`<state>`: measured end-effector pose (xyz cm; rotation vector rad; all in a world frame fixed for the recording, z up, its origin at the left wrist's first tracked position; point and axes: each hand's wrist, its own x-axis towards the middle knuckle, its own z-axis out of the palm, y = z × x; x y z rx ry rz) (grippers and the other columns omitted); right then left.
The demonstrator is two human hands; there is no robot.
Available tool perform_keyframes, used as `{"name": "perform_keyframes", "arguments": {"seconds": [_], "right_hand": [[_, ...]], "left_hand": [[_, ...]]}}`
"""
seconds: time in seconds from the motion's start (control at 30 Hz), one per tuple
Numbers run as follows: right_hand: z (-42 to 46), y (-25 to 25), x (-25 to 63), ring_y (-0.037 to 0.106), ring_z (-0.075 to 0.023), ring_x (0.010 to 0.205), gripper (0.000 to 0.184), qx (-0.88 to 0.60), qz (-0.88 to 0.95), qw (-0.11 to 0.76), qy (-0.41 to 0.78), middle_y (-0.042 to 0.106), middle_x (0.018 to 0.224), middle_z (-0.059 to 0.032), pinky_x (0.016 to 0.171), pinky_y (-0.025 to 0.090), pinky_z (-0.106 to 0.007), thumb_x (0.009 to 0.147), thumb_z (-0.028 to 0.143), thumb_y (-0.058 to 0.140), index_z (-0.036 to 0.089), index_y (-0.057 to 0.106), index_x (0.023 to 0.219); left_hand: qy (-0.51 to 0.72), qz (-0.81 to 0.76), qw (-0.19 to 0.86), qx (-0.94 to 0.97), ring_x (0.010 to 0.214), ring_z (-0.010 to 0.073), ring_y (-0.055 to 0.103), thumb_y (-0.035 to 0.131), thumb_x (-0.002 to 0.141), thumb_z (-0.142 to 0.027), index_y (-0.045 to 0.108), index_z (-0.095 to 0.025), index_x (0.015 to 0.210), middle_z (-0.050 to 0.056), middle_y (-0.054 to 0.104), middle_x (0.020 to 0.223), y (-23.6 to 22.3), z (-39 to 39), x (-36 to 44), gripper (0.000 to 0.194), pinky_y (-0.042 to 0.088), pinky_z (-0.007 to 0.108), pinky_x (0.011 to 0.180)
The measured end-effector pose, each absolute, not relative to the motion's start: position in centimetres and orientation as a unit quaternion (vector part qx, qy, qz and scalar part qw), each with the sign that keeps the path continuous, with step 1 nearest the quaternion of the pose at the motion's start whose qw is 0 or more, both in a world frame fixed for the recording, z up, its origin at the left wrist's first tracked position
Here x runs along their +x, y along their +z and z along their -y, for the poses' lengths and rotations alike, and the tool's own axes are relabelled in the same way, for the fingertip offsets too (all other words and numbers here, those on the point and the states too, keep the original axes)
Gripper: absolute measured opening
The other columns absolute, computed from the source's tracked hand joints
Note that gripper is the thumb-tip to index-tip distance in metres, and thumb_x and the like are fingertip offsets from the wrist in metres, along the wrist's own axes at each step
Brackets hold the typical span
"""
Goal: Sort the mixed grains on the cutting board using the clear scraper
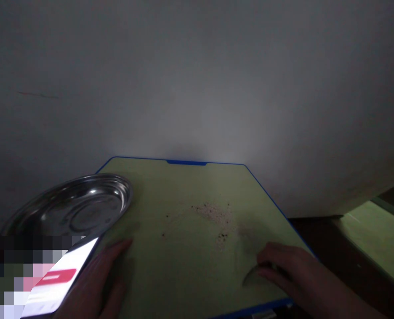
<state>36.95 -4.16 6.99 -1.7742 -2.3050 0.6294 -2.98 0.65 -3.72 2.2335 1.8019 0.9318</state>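
Crumbs (213, 213), pale and dark, scattered on my table (180, 274), none visible in the basin (129, 190); right grip (285, 268) closed on a thin curved piece (249, 275), left grip (94, 283) empty, fingers apart.

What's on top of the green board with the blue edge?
Pale crumbs and dark specks lie on the board. The right hand holds a blurred, curved thing at its near right. The metal basin hides part of its left side.

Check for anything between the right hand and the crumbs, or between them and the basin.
Nothing visible blocks the right hand from the crumbs. Between them and the basin lie a few dark specks, then the basin's raised rim.
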Motion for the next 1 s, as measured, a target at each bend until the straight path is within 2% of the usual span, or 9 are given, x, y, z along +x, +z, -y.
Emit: {"name": "perform_keyframes", "arguments": {"seconds": [0.1, 0.2, 0.43, 0.7, 0.83, 0.9, 1.0], "right_hand": [[2.9, 6.4, 34.0, 0.067, -0.0189, 0.078, 0.008, -0.554, 0.801, 0.08, 0.211, 0.071, 0.086, -0.0024, 0.068, 0.045, -0.029, 0.091, 0.02, 0.062, 0.021, 0.069, 0.087], [1.8, 6.0, 31.1, 0.068, -0.0191, 0.079, 0.007, -0.528, 0.819, 0.092, 0.205, 0.072, 0.087, -0.001, 0.068, 0.044, -0.028, 0.086, 0.015, 0.068, 0.021, 0.07, 0.087], [-1.8, 6.0, 28.6, 0.068, -0.0209, 0.075, 0.004, -0.525, 0.835, 0.093, 0.138, 0.073, 0.083, -0.004, 0.065, 0.042, -0.029, 0.087, 0.017, 0.069, 0.018, 0.073, 0.085], [-7.5, 7.3, 29.9, 0.064, -0.0197, 0.079, 0.009, -0.522, 0.835, 0.132, 0.114, 0.072, 0.086, -0.0058, 0.071, 0.043, -0.029, 0.09, 0.019, 0.064, 0.017, 0.073, 0.09], [-5.7, 9.3, 33.0, 0.063, -0.0178, 0.08, 0.015, -0.523, 0.829, 0.162, 0.115, 0.07, 0.089, -0.0048, 0.072, 0.045, -0.029, 0.096, 0.023, 0.057, 0.019, 0.071, 0.095], [-3.8, 9.3, 35.9, 0.063, -0.0186, 0.078, 0.015, -0.547, 0.805, 0.197, 0.121, 0.069, 0.088, -0.0054, 0.07, 0.047, -0.03, 0.095, 0.028, 0.057, 0.02, 0.069, 0.092], [-0.7, 7.9, 40.5, 0.063, -0.0195, 0.072, 0.013, -0.608, 0.757, 0.191, 0.146, 0.068, 0.083, -0.0052, 0.065, 0.048, -0.032, 0.09, 0.031, 0.061, 0.021, 0.068, 0.087]], "left_hand": [[0.308, -0.603, 0.05, 0.734, 0.118, 0.0339, 0.063, 0.037, 0.093, -0.05, 0.047, -0.033, 0.135, 0.008, 0.062, 0.134, -2.9, -0.6, -2.6, 0.046, 0.055, 0.058, 0.091], [0.316, -0.595, 0.044, 0.737, 0.11, 0.0331, 0.068, 0.038, 0.092, -0.049, 0.053, -0.03, 0.129, 0.009, 0.068, 0.125, -2.1, -0.6, -2.4, 0.045, 0.059, 0.054, 0.085], [0.316, -0.603, 0.048, 0.731, 0.119, 0.0317, 0.064, 0.038, 0.092, -0.047, 0.052, -0.029, 0.132, 0.008, 0.065, 0.133, -2.4, -0.5, -2.5, 0.046, 0.057, 0.051, 0.091], [0.313, -0.6, 0.063, 0.734, 0.115, 0.0337, 0.066, 0.043, 0.087, -0.046, 0.056, -0.026, 0.127, 0.011, 0.068, 0.129, -1.6, -0.7, -2.4, 0.047, 0.058, 0.052, 0.089], [0.319, -0.595, 0.066, 0.734, 0.114, 0.0338, 0.067, 0.044, 0.088, -0.047, 0.056, -0.027, 0.127, 0.01, 0.068, 0.127, -2.0, -0.8, -2.5, 0.046, 0.058, 0.053, 0.089], [0.322, -0.592, 0.064, 0.736, 0.118, 0.034, 0.064, 0.043, 0.089, -0.047, 0.054, -0.029, 0.13, 0.009, 0.066, 0.131, -2.6, -0.7, -2.7, 0.046, 0.057, 0.054, 0.091], [0.323, -0.591, 0.062, 0.736, 0.125, 0.0346, 0.058, 0.042, 0.091, -0.046, 0.049, -0.031, 0.135, 0.007, 0.06, 0.14, -3.6, -0.7, -3.1, 0.048, 0.053, 0.056, 0.096]]}}
